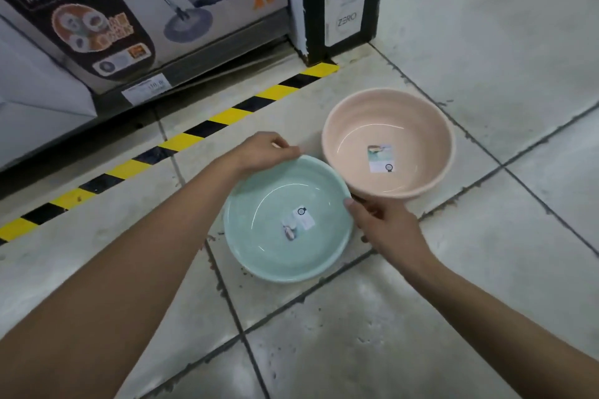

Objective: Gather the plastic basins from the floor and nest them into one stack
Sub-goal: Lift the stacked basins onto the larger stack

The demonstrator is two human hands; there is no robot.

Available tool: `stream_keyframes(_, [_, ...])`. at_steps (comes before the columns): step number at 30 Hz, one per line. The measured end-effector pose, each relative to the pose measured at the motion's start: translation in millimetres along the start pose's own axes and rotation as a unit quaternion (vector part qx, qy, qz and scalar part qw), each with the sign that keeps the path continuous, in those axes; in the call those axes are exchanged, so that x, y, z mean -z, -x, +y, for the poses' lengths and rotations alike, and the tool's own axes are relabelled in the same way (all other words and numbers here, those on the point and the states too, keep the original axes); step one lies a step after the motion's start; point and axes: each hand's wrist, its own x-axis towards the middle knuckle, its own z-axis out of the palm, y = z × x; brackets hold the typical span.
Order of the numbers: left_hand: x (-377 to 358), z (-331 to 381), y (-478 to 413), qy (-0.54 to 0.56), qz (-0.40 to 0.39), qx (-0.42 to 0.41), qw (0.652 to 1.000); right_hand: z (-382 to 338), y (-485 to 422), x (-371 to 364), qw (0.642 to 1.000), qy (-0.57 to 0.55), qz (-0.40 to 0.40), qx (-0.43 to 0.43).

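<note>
The floor is pale glossy tile with dark grout, worn and spotted along the joints. A strip of yellow-and-black tape runs across it at the foot of a low shop shelf. On the shelf stands a printed box showing a mop and bucket, with a price tag on the shelf edge below it. To the right of the box rises a black post bearing a white label.

Both grips grasp the green basin. The left grip curls over its far left rim. The right grip takes its right rim, thumb on the lip and fingers under the edge. Whether the basin rests on the tiles or is just off them cannot be told.

There are two basins, both mouth up. The green one is nearer, and the pink basin sits on the floor just beyond it to the right, their rims close together. Each has one sticker inside on its bottom, two stickers in all.
</note>
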Motion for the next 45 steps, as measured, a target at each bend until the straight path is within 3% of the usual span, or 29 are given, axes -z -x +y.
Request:
stream_keyframes(2, [1.6,-23.6,12.4,0.065,-0.041,0.016,0.997,6.1,7.8,-24.4,0.998,-0.019,-0.053,-0.025])
stream_keyframes(4, [-1.1,-47.7,20.5,0.072,-0.047,0.024,0.996,7.1,14.6,-43.2,0.996,-0.055,-0.055,-0.038])
stream_keyframes(13, [-4.4,-83.1,54.3,0.224,0.034,0.1,0.969,-4.3,30.0,-71.6,0.977,-0.202,-0.055,-0.046])
stream_keyframes(17, [25.1,-57.5,63.9,0.281,0.093,0.073,0.953,-37.1,18.8,-55.1,0.961,-0.274,-0.046,0.016])
stream_keyframes(21, [44.8,-4.1,53.3,0.402,0.152,0.059,0.901,-84.8,3.3,-15.5,0.928,-0.366,0.002,0.074])
stream_keyframes(26, [21.3,66.0,29.0,0.487,0.162,0.022,0.858,-104.5,-54.7,64.6,0.944,-0.314,0.079,0.06])
stream_keyframes(28, [1.8,80.7,18.8,0.486,0.146,0.005,0.862,-96.9,-72.8,86.2,0.943,-0.318,0.091,0.04])
stream_keyframes(33, [-46.0,87.6,-2.0,0.393,0.115,0.002,0.912,-66.3,-90.0,107.5,0.958,-0.253,0.129,-0.023])
stream_keyframes(37, [-64.3,81.5,-18.5,0.313,0.097,0.006,0.945,-46.3,-98.2,108.8,0.966,-0.217,0.137,-0.026])
stream_keyframes(45, [-88.5,78.9,-28.3,0.334,0.129,0.0,0.934,-18.7,-103.8,102.2,0.966,-0.216,0.136,-0.026])
